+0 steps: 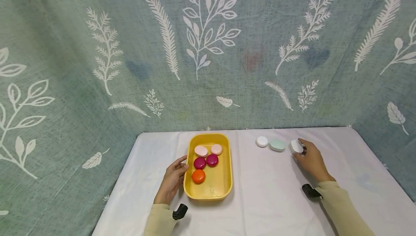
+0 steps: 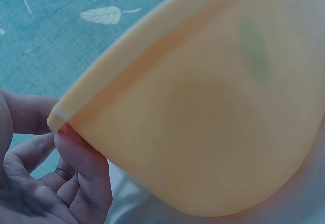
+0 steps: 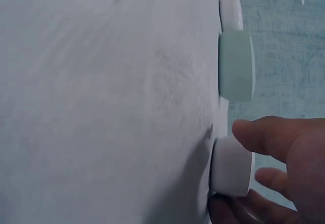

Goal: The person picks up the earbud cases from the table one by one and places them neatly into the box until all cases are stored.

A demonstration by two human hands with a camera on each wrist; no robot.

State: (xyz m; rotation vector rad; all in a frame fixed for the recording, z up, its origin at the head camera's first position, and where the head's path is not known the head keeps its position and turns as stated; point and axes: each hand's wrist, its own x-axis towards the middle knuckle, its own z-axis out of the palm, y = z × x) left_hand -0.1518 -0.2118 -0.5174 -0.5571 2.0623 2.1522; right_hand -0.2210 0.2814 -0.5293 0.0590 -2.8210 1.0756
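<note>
A yellow tray (image 1: 224,189) lies on the left half of the table, holding several soap bars: two pale pink, two magenta (image 1: 199,162) and one orange (image 1: 198,176). My left hand (image 1: 173,180) pinches its left rim; the left wrist view shows the tray wall (image 2: 203,122) between thumb and fingers. Over on the right, my right hand (image 1: 310,158) holds a white soap bar (image 3: 231,165) at its sides, thumb on one side and fingers on the other. The bar appears to rest on the cloth. A mint green soap bar (image 1: 277,145) lies to its left.
A round white soap bar (image 1: 261,141) sits left of the green one, near the table's back edge. White cloth (image 1: 260,192) covers the table. A green curtain (image 1: 214,95) with leaf prints hangs behind and at both sides.
</note>
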